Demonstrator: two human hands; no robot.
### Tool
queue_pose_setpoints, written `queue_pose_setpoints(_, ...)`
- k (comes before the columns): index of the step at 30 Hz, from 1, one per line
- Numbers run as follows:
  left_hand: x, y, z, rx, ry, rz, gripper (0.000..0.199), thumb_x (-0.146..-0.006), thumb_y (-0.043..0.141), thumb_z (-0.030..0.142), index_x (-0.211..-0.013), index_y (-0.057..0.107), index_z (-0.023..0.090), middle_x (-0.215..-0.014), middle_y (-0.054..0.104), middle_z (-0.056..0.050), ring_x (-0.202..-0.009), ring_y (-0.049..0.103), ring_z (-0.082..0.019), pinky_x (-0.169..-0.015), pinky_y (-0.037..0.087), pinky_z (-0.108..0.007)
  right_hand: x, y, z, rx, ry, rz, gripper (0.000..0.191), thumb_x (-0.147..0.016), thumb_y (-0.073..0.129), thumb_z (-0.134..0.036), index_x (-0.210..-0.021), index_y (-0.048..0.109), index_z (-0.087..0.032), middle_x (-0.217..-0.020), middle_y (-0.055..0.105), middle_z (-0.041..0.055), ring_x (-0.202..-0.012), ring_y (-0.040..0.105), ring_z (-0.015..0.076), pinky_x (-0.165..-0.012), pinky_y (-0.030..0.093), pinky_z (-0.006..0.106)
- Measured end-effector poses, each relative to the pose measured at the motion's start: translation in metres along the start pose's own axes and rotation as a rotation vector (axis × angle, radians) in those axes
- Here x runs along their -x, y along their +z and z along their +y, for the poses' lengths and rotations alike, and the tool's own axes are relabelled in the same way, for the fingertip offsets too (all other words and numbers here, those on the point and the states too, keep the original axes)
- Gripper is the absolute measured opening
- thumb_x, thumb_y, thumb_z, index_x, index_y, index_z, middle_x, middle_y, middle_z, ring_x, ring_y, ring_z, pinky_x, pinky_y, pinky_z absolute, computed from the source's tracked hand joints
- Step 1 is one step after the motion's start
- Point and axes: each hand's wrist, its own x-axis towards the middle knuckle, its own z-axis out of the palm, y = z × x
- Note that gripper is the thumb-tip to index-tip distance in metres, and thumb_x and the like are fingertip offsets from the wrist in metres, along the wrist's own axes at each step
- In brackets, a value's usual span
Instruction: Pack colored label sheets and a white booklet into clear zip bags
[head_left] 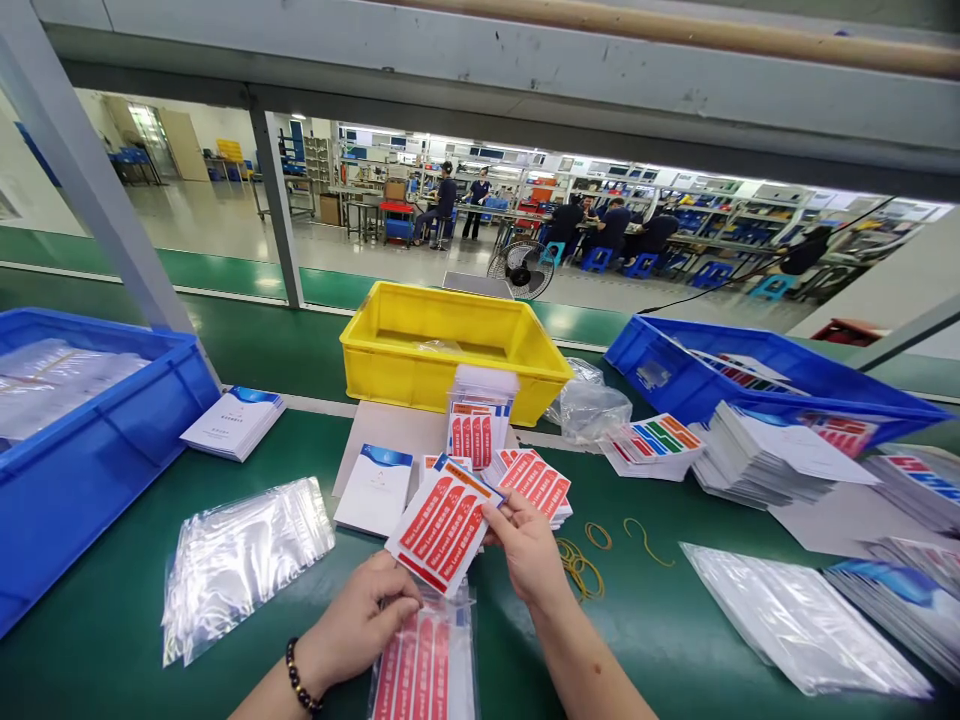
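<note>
My right hand (529, 545) pinches a red-and-white label sheet (448, 522) by its right edge, with a blue-edged piece showing behind it. The sheet is tilted above a clear plastic bag (463, 660), which has red label strips showing through it. My left hand (367, 610) is closed at the top of that bag, its thumb and fingers on the bag's mouth. Just beyond the hands lie a white booklet stack (375, 488), a pile of red label sheets (536, 480) and an upright packed bag (474, 430).
Clear bags (247, 545) lie at left, and more bags (802, 620) at right. Rubber bands (581, 570) rest by my right wrist. A yellow bin (450, 375) stands ahead, between a left blue bin (97, 430) and a right blue bin (675, 385). Booklets (772, 455) are stacked at right.
</note>
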Motion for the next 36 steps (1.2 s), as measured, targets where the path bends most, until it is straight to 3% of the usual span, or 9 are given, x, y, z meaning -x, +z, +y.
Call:
queue_pose_setpoints(5, -0.001, 0.000, -0.001, 0.070, -0.028, 0.076, 0.020, -0.080, 0.053, 0.027, -0.067, 0.064, 0.017, -0.084, 0.050, -0.004, -0.081, 0.051, -0.020, -0.076, 0.041, -0.030, 0.001, -0.004, -0.001, 0.086, 0.031, -0.040, 0.047, -0.057, 0.075, -0.053, -0.081, 0.055, -0.018, -0.056, 0.062, -0.0022, -0.047, 0.058, 0.0137, -0.042, 0.045, 0.023)
queue_pose_setpoints(9, -0.002, 0.002, -0.001, 0.135, -0.039, 0.083, 0.019, -0.078, 0.056, 0.028, -0.064, 0.063, 0.017, -0.082, 0.048, -0.003, -0.082, 0.051, -0.020, -0.078, 0.041, -0.030, 0.002, 0.000, 0.001, 0.136, 0.095, -0.173, 0.047, -0.058, 0.073, -0.055, -0.081, 0.056, -0.018, -0.058, 0.061, -0.0019, -0.049, 0.058, 0.0149, -0.044, 0.045, 0.024)
queue_pose_setpoints(15, -0.002, 0.005, -0.006, 0.211, -0.087, 0.158, 0.021, -0.078, 0.057, 0.033, -0.065, 0.062, 0.017, -0.083, 0.050, -0.004, -0.082, 0.050, -0.021, -0.076, 0.041, -0.030, 0.011, 0.008, 0.015, 0.186, 0.064, -0.317, 0.041, -0.072, 0.064, -0.045, -0.105, 0.054, -0.022, -0.062, 0.058, -0.0044, -0.053, 0.055, 0.0132, -0.054, 0.044, 0.025)
queue_pose_setpoints(18, -0.003, 0.005, -0.008, 0.271, -0.096, 0.226, 0.023, -0.077, 0.059, 0.036, -0.066, 0.063, 0.017, -0.088, 0.049, -0.004, -0.083, 0.050, -0.020, -0.073, 0.040, -0.028, 0.017, 0.009, 0.014, 0.445, -0.049, -0.443, 0.015, -0.075, 0.061, -0.033, -0.079, 0.066, -0.020, -0.076, 0.061, 0.0018, -0.072, 0.057, 0.0164, -0.068, 0.044, 0.028)
queue_pose_setpoints(20, -0.003, 0.005, -0.009, 0.295, -0.089, 0.256, 0.023, -0.076, 0.060, 0.037, -0.065, 0.063, 0.016, -0.089, 0.048, -0.004, -0.082, 0.050, -0.020, -0.072, 0.040, -0.027, 0.020, 0.010, 0.010, 0.580, -0.094, -0.569, 0.013, -0.073, 0.063, -0.029, -0.066, 0.068, -0.019, -0.090, 0.060, 0.0041, -0.085, 0.056, 0.0186, -0.076, 0.043, 0.029)
queue_pose_setpoints(23, -0.004, 0.005, -0.009, 0.349, -0.099, 0.274, 0.025, -0.074, 0.062, 0.038, -0.064, 0.063, 0.016, -0.091, 0.050, -0.005, -0.082, 0.050, -0.019, -0.072, 0.040, -0.027, 0.022, 0.010, 0.008, 0.608, -0.024, -0.710, 0.010, -0.071, 0.065, -0.027, -0.074, 0.071, -0.020, -0.084, 0.061, 0.0018, -0.079, 0.056, 0.0171, -0.073, 0.043, 0.027)
queue_pose_setpoints(28, -0.005, 0.004, -0.007, 0.562, -0.280, 0.236, 0.032, -0.064, 0.072, 0.039, -0.086, 0.062, 0.017, -0.080, 0.061, -0.004, -0.073, 0.056, -0.019, -0.068, 0.042, -0.028, 0.021, 0.009, 0.010, 0.568, 0.027, -0.575, 0.018, -0.068, 0.059, -0.018, -0.084, 0.069, -0.019, -0.075, 0.062, 0.0004, -0.068, 0.054, 0.0151, -0.066, 0.042, 0.026)
queue_pose_setpoints(32, -0.006, 0.005, -0.006, 0.522, -0.344, 0.255, 0.029, -0.064, 0.070, 0.040, -0.061, 0.056, 0.015, -0.059, 0.058, 0.001, -0.058, 0.051, -0.015, -0.059, 0.038, -0.025, 0.020, 0.009, 0.012, 0.518, 0.072, -0.520, 0.026, -0.064, 0.062, -0.016, -0.089, 0.067, -0.019, -0.068, 0.058, -0.0027, -0.061, 0.050, 0.0126, -0.060, 0.040, 0.024)
queue_pose_setpoints(36, -0.006, 0.005, -0.004, 0.480, -0.324, 0.285, 0.026, -0.065, 0.069, 0.036, -0.058, 0.053, 0.017, -0.056, 0.055, 0.003, -0.056, 0.048, -0.013, -0.058, 0.036, -0.024, 0.020, 0.011, 0.018, 0.514, 0.119, -0.503, 0.010, -0.064, 0.062, -0.019, -0.073, 0.066, -0.017, -0.057, 0.054, -0.0036, -0.054, 0.047, 0.0109, -0.054, 0.037, 0.022)
